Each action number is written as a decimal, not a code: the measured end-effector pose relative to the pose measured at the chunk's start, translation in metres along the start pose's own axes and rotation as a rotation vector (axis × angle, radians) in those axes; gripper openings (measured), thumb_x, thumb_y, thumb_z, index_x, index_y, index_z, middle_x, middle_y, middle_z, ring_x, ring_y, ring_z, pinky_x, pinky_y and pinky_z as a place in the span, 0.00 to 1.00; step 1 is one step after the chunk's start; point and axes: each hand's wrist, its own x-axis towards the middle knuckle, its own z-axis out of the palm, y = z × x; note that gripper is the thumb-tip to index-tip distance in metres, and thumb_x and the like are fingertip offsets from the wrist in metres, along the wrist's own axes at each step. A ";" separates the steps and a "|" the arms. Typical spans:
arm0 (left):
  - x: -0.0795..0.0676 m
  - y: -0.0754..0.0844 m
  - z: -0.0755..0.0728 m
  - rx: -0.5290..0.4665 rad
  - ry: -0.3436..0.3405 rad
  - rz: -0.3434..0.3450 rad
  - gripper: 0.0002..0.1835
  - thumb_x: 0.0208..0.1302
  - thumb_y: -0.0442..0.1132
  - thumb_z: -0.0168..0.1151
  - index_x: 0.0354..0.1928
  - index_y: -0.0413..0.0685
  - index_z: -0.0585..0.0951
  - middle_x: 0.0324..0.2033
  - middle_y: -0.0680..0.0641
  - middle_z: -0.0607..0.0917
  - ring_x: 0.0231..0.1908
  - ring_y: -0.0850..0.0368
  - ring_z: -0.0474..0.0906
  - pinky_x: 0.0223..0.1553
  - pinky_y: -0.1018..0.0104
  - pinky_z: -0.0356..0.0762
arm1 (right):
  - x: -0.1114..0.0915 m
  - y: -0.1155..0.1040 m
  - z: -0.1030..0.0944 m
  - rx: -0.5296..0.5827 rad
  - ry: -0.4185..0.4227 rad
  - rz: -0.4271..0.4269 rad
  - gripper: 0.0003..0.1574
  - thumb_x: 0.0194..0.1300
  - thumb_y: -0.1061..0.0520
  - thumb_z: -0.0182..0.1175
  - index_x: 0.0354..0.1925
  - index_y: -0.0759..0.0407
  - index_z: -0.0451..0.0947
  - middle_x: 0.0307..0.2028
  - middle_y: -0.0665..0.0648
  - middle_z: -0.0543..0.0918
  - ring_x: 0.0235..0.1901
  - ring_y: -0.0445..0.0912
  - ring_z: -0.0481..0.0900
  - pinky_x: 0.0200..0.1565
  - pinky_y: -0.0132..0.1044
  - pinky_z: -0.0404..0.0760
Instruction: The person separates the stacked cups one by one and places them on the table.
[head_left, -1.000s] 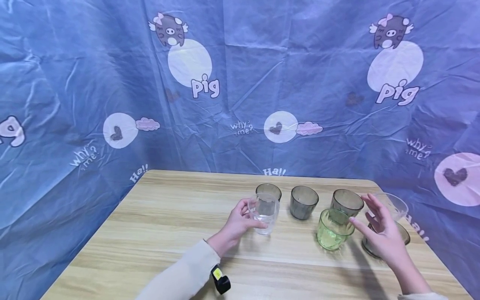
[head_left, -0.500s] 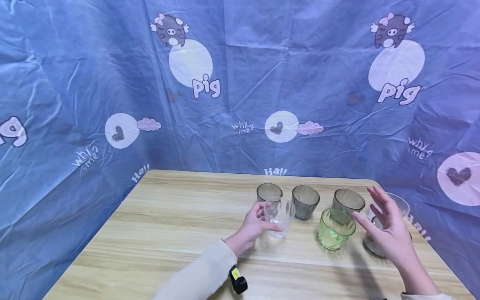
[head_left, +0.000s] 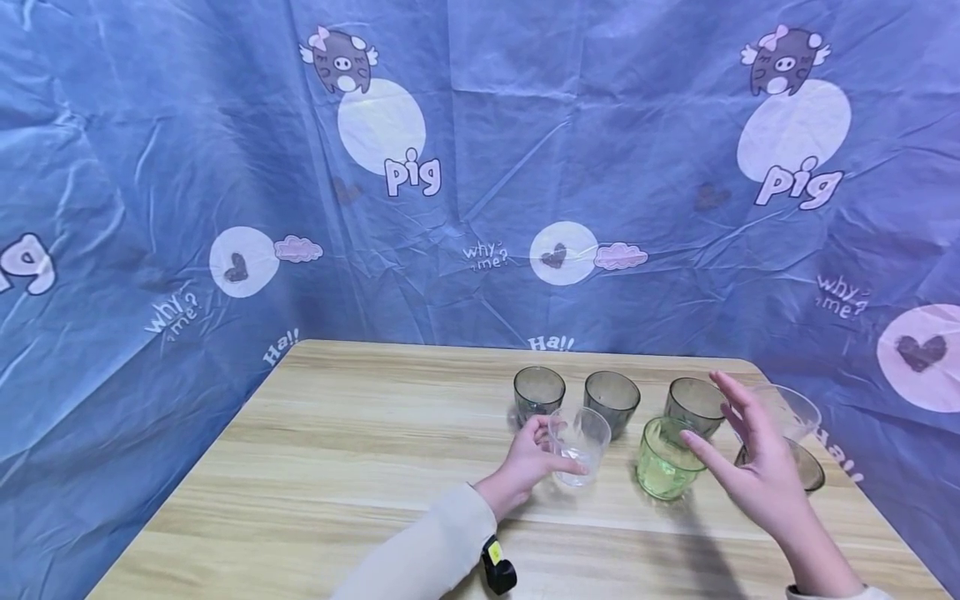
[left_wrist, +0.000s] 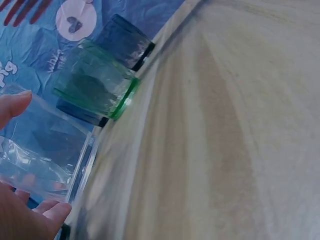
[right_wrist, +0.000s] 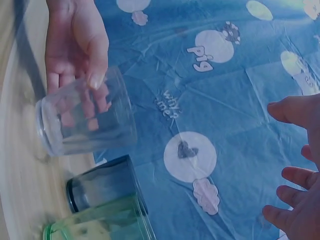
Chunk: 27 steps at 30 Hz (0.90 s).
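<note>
My left hand (head_left: 521, 467) grips a clear glass (head_left: 588, 437) low on its side, thumb across the near face and fingers behind. In the left wrist view the glass (left_wrist: 45, 150) is near the tabletop; the right wrist view shows its base just over the wood. A green ribbed glass (head_left: 660, 471) stands upright to the right of it. My right hand (head_left: 768, 483) hovers with spread fingers beside the green glass, its thumb overlapping the rim in the head view. Nothing lies between the fingers in the right wrist view.
Three smoky grey glasses (head_left: 611, 400) stand in a row at the back of the wooden table (head_left: 337, 433). Behind my right hand are another grey glass (head_left: 808, 467) and a clear one (head_left: 795, 408), partly hidden. A blue printed curtain (head_left: 465, 167) hangs beyond the table.
My left hand has carried the clear glass to the right and slightly nearer, toward the green glass. My right hand rose a little, then shifted left with its fingers still spread.
</note>
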 end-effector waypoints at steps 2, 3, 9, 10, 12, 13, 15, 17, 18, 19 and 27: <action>-0.001 -0.001 0.002 0.009 0.001 -0.004 0.38 0.35 0.20 0.76 0.54 0.44 0.76 0.53 0.48 0.81 0.50 0.54 0.77 0.57 0.61 0.75 | 0.000 -0.001 0.003 -0.019 -0.003 -0.036 0.58 0.41 0.82 0.68 0.71 0.66 0.61 0.68 0.41 0.65 0.67 0.34 0.62 0.65 0.21 0.61; -0.002 -0.002 0.003 0.013 0.001 -0.005 0.38 0.35 0.20 0.76 0.54 0.44 0.75 0.53 0.48 0.81 0.50 0.53 0.77 0.58 0.61 0.74 | 0.000 -0.001 0.004 -0.030 -0.003 -0.057 0.58 0.40 0.81 0.68 0.71 0.66 0.62 0.68 0.42 0.66 0.67 0.34 0.62 0.65 0.21 0.61; -0.003 -0.004 0.006 0.036 -0.001 -0.003 0.39 0.33 0.20 0.77 0.55 0.44 0.75 0.52 0.52 0.81 0.55 0.49 0.76 0.62 0.55 0.72 | 0.000 -0.004 0.012 -0.113 -0.027 -0.151 0.57 0.38 0.76 0.71 0.69 0.66 0.66 0.69 0.44 0.66 0.68 0.35 0.61 0.66 0.22 0.57; -0.003 -0.005 0.007 0.036 -0.002 -0.001 0.39 0.33 0.19 0.76 0.54 0.44 0.75 0.52 0.52 0.81 0.56 0.48 0.76 0.63 0.55 0.71 | -0.001 -0.005 0.013 -0.125 -0.036 -0.155 0.56 0.39 0.75 0.71 0.69 0.65 0.66 0.69 0.45 0.66 0.69 0.35 0.60 0.67 0.22 0.56; -0.003 -0.006 0.008 0.035 -0.008 0.003 0.39 0.33 0.19 0.76 0.54 0.44 0.75 0.53 0.52 0.81 0.57 0.47 0.75 0.63 0.55 0.71 | -0.002 -0.006 0.015 -0.142 -0.053 -0.159 0.55 0.40 0.73 0.72 0.69 0.64 0.66 0.69 0.50 0.67 0.70 0.36 0.58 0.68 0.23 0.54; -0.003 -0.006 0.008 0.037 -0.010 0.008 0.39 0.33 0.19 0.76 0.54 0.43 0.75 0.53 0.52 0.81 0.57 0.47 0.76 0.63 0.55 0.71 | -0.003 -0.007 0.016 -0.145 -0.061 -0.159 0.55 0.41 0.73 0.72 0.69 0.64 0.66 0.69 0.53 0.68 0.71 0.37 0.57 0.68 0.24 0.53; -0.003 -0.007 0.009 0.022 -0.020 0.012 0.39 0.33 0.18 0.76 0.54 0.43 0.75 0.52 0.51 0.80 0.56 0.47 0.76 0.62 0.56 0.72 | -0.003 -0.008 0.019 -0.151 -0.077 -0.160 0.54 0.42 0.72 0.72 0.69 0.64 0.66 0.68 0.60 0.69 0.72 0.38 0.55 0.69 0.25 0.51; -0.003 -0.007 0.010 0.011 -0.033 0.018 0.39 0.33 0.18 0.76 0.54 0.42 0.75 0.52 0.50 0.80 0.54 0.48 0.77 0.60 0.59 0.74 | -0.004 -0.008 0.021 -0.154 -0.090 -0.167 0.54 0.42 0.71 0.72 0.69 0.65 0.66 0.67 0.64 0.69 0.72 0.39 0.55 0.70 0.26 0.50; -0.003 -0.007 0.011 0.003 -0.041 0.022 0.39 0.33 0.18 0.75 0.54 0.42 0.75 0.51 0.50 0.80 0.53 0.49 0.77 0.59 0.61 0.75 | -0.005 -0.008 0.022 -0.158 -0.099 -0.169 0.54 0.42 0.71 0.73 0.69 0.65 0.66 0.66 0.65 0.69 0.72 0.39 0.55 0.70 0.27 0.50; -0.002 -0.007 0.011 -0.005 -0.048 0.024 0.39 0.33 0.17 0.75 0.53 0.42 0.74 0.51 0.49 0.80 0.53 0.49 0.77 0.58 0.62 0.75 | -0.005 -0.007 0.023 -0.160 -0.108 -0.173 0.54 0.42 0.71 0.73 0.69 0.66 0.66 0.66 0.67 0.69 0.72 0.39 0.55 0.70 0.27 0.50; -0.003 -0.009 0.009 0.106 -0.111 0.047 0.46 0.36 0.20 0.78 0.63 0.41 0.70 0.60 0.44 0.77 0.60 0.44 0.73 0.64 0.55 0.70 | -0.013 -0.008 0.037 -0.171 -0.195 -0.162 0.56 0.45 0.68 0.74 0.71 0.60 0.64 0.67 0.68 0.67 0.71 0.39 0.55 0.67 0.21 0.51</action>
